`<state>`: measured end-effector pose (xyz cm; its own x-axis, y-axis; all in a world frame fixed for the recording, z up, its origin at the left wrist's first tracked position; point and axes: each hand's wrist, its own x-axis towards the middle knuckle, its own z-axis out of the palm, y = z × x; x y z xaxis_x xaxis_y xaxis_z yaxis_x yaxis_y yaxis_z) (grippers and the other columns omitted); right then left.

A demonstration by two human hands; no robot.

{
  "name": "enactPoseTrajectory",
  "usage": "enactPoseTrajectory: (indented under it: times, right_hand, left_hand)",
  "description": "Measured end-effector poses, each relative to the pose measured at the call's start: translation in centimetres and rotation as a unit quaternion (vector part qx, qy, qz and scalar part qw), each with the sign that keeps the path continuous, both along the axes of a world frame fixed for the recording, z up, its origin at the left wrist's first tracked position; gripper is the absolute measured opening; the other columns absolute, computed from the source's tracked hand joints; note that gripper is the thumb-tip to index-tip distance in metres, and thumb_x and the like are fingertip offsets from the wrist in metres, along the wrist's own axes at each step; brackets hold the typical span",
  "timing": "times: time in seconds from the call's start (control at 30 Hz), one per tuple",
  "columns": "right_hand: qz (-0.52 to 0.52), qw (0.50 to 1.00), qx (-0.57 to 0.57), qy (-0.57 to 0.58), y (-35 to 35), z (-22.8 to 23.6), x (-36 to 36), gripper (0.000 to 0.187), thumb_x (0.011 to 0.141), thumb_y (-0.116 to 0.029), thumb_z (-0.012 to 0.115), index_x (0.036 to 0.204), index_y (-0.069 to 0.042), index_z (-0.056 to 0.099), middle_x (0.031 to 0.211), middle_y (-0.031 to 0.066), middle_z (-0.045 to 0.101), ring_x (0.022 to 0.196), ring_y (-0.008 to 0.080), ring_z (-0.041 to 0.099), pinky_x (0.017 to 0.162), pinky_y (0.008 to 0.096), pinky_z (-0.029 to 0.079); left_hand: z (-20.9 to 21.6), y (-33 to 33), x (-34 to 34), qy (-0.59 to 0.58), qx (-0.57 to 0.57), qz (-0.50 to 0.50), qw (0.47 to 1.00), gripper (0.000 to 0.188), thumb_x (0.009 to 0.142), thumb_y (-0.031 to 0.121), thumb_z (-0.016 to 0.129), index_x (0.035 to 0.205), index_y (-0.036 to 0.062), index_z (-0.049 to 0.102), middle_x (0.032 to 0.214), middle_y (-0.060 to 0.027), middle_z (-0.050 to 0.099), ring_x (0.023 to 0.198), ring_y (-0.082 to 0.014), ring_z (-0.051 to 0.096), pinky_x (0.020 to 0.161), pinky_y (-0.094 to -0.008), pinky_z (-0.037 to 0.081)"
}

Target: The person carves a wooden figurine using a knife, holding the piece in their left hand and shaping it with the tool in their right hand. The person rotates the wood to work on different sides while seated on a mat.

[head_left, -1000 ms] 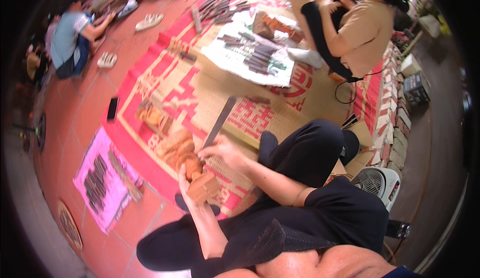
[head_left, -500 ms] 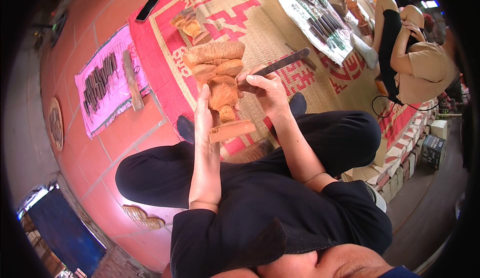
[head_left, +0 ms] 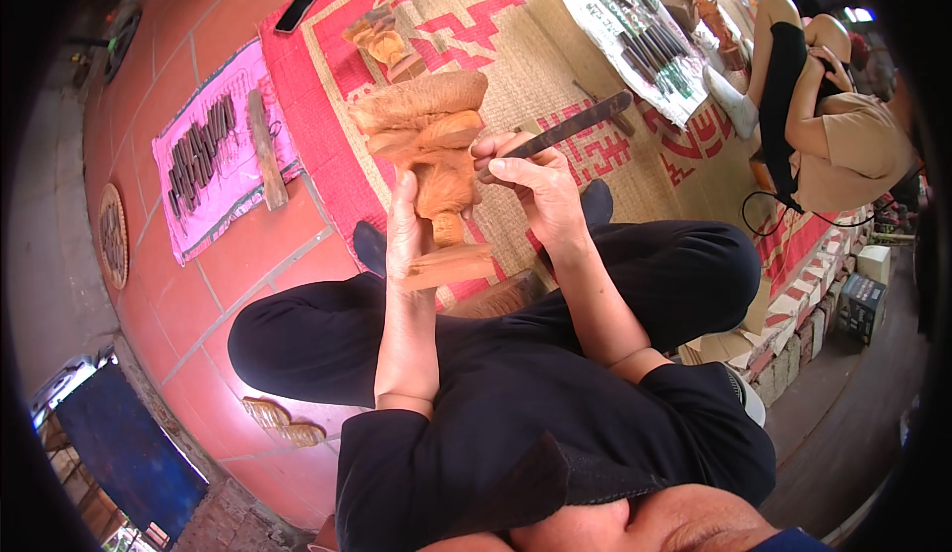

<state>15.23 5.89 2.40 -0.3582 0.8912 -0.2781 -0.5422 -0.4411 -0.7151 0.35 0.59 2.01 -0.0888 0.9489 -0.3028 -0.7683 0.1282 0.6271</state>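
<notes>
A carved wooden figure (head_left: 446, 180) with a broad grooved top and a flat base stands upright over my lap. Around its left side wraps my left hand (head_left: 405, 225), thumb along the carving. My right hand (head_left: 540, 185) pinches a long dark tool with a flat blade-like end (head_left: 577, 125), probably a carving knife or chisel; the other end sits against the figure's right side, and its tip is hidden by my fingers. Beyond them a second, smaller wooden carving (head_left: 382, 44) rests on the red and straw mat (head_left: 476, 16).
Many dark carving tools (head_left: 201, 150) and a wooden stick (head_left: 266, 150) lie on a pink cloth (head_left: 248, 81) at left. More tools (head_left: 650, 51) lie on a white sheet (head_left: 684, 106). A phone (head_left: 297, 10) lies at the mat's edge. Another person (head_left: 843, 135) sits at right.
The wooden figure has turned and tilted slightly in my left hand, its base shifting left. My right hand and the dark tool have moved a little to the right.
</notes>
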Motion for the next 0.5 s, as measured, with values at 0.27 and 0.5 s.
enactPoseTrajectory:
  times: [0.27,0.5]
  right_hand:
    - [0.01,0.998,0.039,-0.045,0.1,-1.2,0.1,0.009,0.074,-0.001,0.071,0.082,-0.001,0.065,0.102,0.0088,0.062,0.091,0.0143,0.058,0.082,0.0283,0.045]
    - [-0.006,0.996,0.054,-0.072,-0.4,-1.8,-0.5,0.014,0.071,0.003,0.072,0.083,-0.001,0.066,0.098,0.0067,0.062,0.088,0.0134,0.059,0.08,0.0267,0.045]
  left_hand:
    - [-1.9,0.1,-0.5,0.036,-0.038,-0.006,0.999,0.061,0.089,0.021,0.056,0.141,0.0056,0.026,0.126,-0.0143,0.051,0.109,-0.0241,0.056,0.081,-0.0365,0.053]
    - [-2.8,0.3,-0.6,0.038,-0.054,-0.02,0.998,0.059,0.091,0.016,0.052,0.143,0.0085,0.024,0.131,-0.0137,0.046,0.113,-0.0244,0.053,0.087,-0.0365,0.05]
